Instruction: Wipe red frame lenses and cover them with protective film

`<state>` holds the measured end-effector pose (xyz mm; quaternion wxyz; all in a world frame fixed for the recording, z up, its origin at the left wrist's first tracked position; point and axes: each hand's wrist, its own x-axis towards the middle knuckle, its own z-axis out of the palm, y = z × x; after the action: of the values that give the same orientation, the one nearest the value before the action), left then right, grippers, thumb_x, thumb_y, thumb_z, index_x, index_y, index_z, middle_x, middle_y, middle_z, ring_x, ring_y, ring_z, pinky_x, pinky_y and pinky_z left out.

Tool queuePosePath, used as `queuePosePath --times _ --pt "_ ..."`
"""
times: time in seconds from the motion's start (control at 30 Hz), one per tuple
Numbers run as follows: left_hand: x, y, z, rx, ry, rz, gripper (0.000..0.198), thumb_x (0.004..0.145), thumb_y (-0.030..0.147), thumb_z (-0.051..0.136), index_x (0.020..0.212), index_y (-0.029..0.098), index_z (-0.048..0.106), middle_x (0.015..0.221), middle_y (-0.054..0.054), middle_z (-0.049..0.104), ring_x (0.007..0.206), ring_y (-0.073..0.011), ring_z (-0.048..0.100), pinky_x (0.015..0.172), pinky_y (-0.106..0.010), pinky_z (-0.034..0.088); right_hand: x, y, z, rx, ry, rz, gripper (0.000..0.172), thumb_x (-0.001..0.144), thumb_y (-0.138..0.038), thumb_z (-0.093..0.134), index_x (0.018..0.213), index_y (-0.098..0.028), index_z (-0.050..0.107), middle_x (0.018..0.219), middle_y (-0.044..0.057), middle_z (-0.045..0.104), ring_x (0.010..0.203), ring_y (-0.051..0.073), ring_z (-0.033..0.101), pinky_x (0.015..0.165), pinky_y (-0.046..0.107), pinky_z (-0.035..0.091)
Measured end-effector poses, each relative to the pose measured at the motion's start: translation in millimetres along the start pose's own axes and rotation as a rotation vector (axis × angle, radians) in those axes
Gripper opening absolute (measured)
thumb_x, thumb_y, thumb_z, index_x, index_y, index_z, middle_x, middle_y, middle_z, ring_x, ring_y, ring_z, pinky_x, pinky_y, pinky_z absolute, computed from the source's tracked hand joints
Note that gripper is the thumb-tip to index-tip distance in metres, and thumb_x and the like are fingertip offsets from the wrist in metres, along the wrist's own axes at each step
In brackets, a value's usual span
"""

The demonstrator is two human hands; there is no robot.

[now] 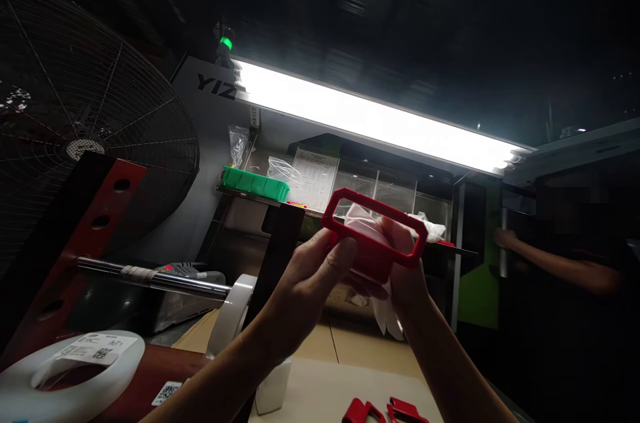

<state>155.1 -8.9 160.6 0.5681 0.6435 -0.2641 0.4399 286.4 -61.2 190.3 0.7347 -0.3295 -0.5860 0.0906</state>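
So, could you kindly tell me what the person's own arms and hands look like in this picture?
The left hand and right hand are both bare, with no gloves. The left forearm and right forearm are bare too, with no sleeve in view. No ring, watch or band shows on either arm.

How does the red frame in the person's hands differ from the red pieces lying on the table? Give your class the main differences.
The red frame is a closed loop with cut corners; the red pieces are open, bent shapes. The red frame is held up by the left hand and right hand; the red pieces lie on the table. The red frame looks larger than each of the red pieces. Both are bright red.
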Motion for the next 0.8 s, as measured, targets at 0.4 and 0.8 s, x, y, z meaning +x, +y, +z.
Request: queuePosePath --times 0.4,0.8 --pt "-1.3 -1.3 -3.0 0.007 0.076 -0.009 0.025 0.089 0.035 0.056 0.102 0.015 0.064 0.089 -0.005 0.073 0.086 -0.0202 0.067 0.075 -0.029 0.051 -8.2 7.1 -0.2 0.122 -0.15 0.1 0.012 0.069 -0.025 0.067 0.063 -0.02 0.058 0.045 -0.007 0.042 0.039 0.008 0.033 0.037 0.02 0.031" --pt "-12.4 3.0 -10.5 0.053 0.179 -0.02 0.021 0.089 0.035 0.054 0.096 0.019 0.066 0.083 -0.002 0.073 0.077 -0.0179 0.068 0.075 -0.029 0.052 -36.5 32.5 -25.2 0.079 -0.111 0.157 0.025 0.078 -0.037 0.068 0.097 -0.022 0.061 0.052 -0.008 0.036 0.045 0.006 0.022 0.042 0.018 0.018"
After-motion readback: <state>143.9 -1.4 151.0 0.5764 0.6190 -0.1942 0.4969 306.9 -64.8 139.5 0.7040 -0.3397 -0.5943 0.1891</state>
